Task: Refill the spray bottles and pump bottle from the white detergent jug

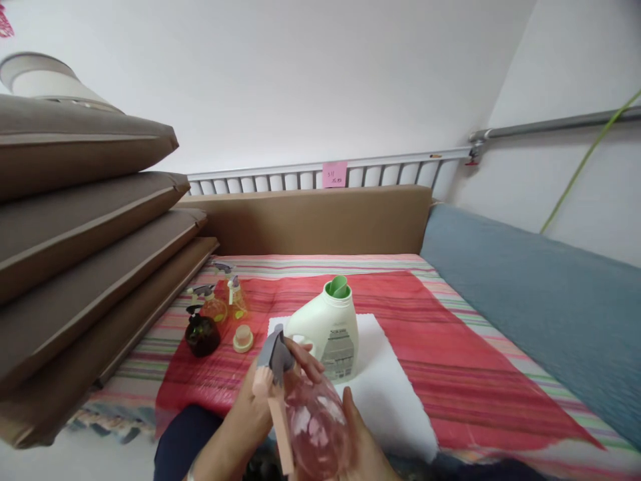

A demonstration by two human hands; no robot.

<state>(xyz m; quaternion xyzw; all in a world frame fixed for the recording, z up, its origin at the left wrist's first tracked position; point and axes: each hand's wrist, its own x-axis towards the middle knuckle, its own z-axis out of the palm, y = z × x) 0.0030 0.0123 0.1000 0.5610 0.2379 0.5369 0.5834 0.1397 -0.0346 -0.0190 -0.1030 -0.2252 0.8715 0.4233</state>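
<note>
A clear pink spray bottle (320,427) with a grey and peach trigger head is tilted close in front of me. My left hand (254,401) is closed around its neck, fingers curling over the far side below the trigger head. My right hand (364,444) cups the round body from the right, with the thumb up along its side. Just beyond the bottle stands a pale green detergent jug (325,334), uncapped, its green spout (339,287) showing at the mouth. A white sheet (395,401) lies under the jug.
Left of the jug, a pale cap (243,337), a dark brown pump bottle (203,334) and yellow-tinted spray bottles (238,300) sit on the red cloth (451,361). Stacked brown cushions (90,227) rise at the left. A blue-grey padded side (531,294) borders the right.
</note>
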